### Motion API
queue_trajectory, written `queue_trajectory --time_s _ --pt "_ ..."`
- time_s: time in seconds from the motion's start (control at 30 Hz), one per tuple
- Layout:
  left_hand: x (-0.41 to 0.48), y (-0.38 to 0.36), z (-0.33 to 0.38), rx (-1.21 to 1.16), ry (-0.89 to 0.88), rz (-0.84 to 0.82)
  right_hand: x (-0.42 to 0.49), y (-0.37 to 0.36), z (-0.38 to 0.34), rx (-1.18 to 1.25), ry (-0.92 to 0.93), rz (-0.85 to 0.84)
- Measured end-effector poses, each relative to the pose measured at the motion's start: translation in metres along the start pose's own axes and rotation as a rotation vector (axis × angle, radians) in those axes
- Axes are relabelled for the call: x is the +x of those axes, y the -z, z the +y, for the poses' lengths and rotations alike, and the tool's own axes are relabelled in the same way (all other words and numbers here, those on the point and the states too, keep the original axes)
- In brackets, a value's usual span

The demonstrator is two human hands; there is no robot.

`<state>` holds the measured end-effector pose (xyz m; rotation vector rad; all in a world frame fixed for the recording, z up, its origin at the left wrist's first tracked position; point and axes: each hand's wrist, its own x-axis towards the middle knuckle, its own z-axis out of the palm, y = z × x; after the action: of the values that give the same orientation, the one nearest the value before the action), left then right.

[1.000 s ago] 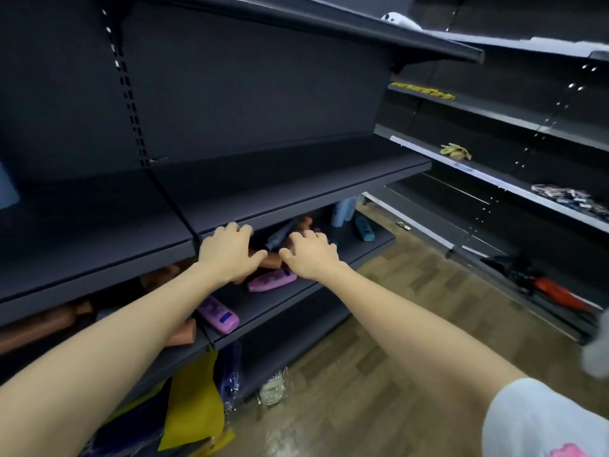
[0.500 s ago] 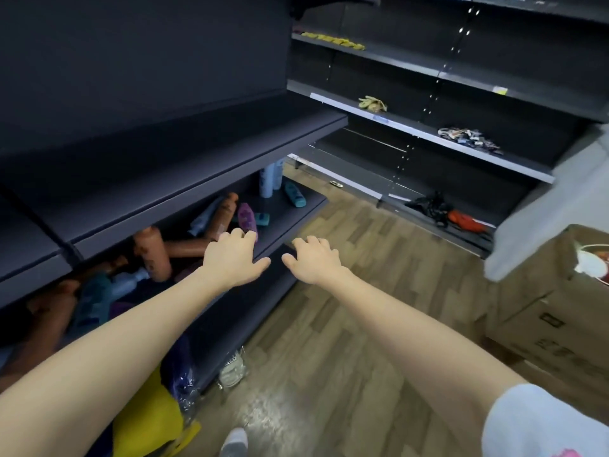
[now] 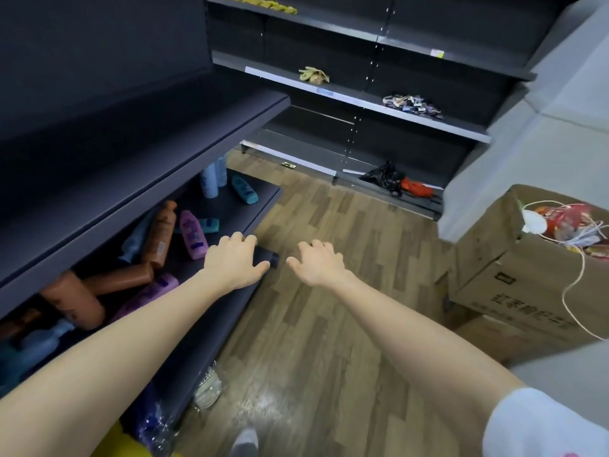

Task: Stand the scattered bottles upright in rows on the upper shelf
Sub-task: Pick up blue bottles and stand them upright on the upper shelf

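Several bottles lie scattered on the lower shelf: a brown bottle, a purple bottle, a teal bottle and more brown and purple ones to the left. Two pale blue bottles stand upright at the back. The dark upper shelf above them carries nothing that I can see. My left hand grips a dark bottle at the lower shelf's front edge; its capped end pokes out to the right. My right hand hovers beside it over the floor, fingers spread, holding nothing.
An opened cardboard box with packets and white string stands on the wooden floor at the right. A second shelving unit runs along the back with small items on it. Clear plastic wrap lies by the shelf base.
The view has swung right and down. Both hands came away from the upper shelf's edge to the lower shelf's front. My left hand now grips a dark bottle.
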<state>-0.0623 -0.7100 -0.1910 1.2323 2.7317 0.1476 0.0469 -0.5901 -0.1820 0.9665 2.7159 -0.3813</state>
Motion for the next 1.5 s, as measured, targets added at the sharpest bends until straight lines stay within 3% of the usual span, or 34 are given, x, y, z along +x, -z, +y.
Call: queue_trajectory --time_s 0.4,0.93,1.5 --pt "0.108 0.002 0.01 0.005 -0.143 -0.071 0.076 0.022 0.028 0.033 -0.172 -0.006" --pt "0.171 0.0 0.034 0.003 -0.262 -0.103 0.107 0.04 0.058 0.031 -0.306 0.011" --pt "0.262 -0.012 0.139 0.005 -0.267 -0.123 0.18 0.079 0.161 0.046 -0.282 0.02"
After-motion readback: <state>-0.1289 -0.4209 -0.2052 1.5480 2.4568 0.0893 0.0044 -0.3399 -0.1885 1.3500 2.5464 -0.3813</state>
